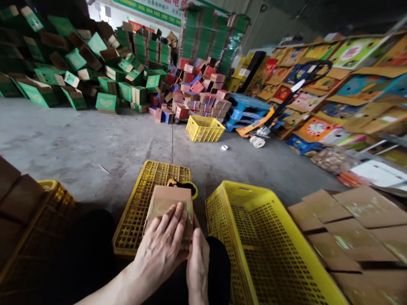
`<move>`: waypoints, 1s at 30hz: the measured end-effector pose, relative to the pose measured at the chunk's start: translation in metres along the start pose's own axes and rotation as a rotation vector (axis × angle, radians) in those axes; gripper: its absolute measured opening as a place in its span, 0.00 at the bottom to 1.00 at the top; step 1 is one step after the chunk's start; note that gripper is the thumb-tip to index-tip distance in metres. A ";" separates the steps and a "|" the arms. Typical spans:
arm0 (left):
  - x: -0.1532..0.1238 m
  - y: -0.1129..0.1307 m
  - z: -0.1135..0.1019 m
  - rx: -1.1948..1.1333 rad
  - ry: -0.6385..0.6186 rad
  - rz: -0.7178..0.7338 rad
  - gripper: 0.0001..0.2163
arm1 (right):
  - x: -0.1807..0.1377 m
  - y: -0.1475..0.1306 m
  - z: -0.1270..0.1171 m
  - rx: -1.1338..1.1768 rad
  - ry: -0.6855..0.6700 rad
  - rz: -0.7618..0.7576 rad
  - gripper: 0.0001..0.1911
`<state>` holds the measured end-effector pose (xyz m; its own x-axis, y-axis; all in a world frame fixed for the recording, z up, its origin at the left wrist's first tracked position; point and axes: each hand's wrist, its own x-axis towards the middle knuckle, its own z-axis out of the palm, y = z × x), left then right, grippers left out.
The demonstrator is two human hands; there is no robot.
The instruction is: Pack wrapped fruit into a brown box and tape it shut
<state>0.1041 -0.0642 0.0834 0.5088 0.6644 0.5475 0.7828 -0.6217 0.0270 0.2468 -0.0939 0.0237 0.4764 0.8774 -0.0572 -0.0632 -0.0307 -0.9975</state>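
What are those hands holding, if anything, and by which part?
A cardboard box: the left hand lies flat on its taped top, the right hand against its right side. Any grip underneath is hidden.

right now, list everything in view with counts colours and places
middle crate: 1, yellow, front centre
small carton: 1, brown, over it
tape dispenser: 1, yellow-black, beyond it
left crate: 1+, yellow, front left
left cartons: several, brown, front left
right crate: 1+, yellow, front right
right cartons: 7+, brown, right edge
far crate: 1, yellow, floor ahead
green boxes: many, green, back left
small boxes: many, mostly reddish, back centre
wrapped stack: 1, green-brown, back centre
pallets: several, blue, beyond far crate
pallet truck: 1, orange-black, by pallets
printed boxes: many, multicoloured, right
banner: 1+, green-white, top
legs: 2, black, bottom
left hand: 1, bare, on small carton
right hand: 1, bare, beside small carton
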 end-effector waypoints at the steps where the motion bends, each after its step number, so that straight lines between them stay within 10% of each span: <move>1: 0.001 0.000 0.003 -0.006 -0.023 0.000 0.34 | 0.003 -0.011 0.001 -0.013 -0.033 -0.008 0.34; 14: 0.009 -0.006 0.008 -0.078 -0.079 0.075 0.27 | 0.031 -0.054 0.000 -0.792 -0.173 -0.695 0.26; 23: -0.014 -0.073 -0.009 -0.224 -0.067 0.017 0.42 | 0.038 -0.056 0.008 -0.877 -0.083 -0.861 0.24; 30: -0.015 -0.066 0.003 -0.235 0.006 0.001 0.43 | 0.035 -0.045 0.006 -0.847 0.043 -1.049 0.22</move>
<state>0.0457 -0.0320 0.0705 0.5067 0.6621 0.5522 0.6771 -0.7021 0.2205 0.2607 -0.0590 0.0669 -0.0068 0.6540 0.7565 0.8942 0.3425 -0.2881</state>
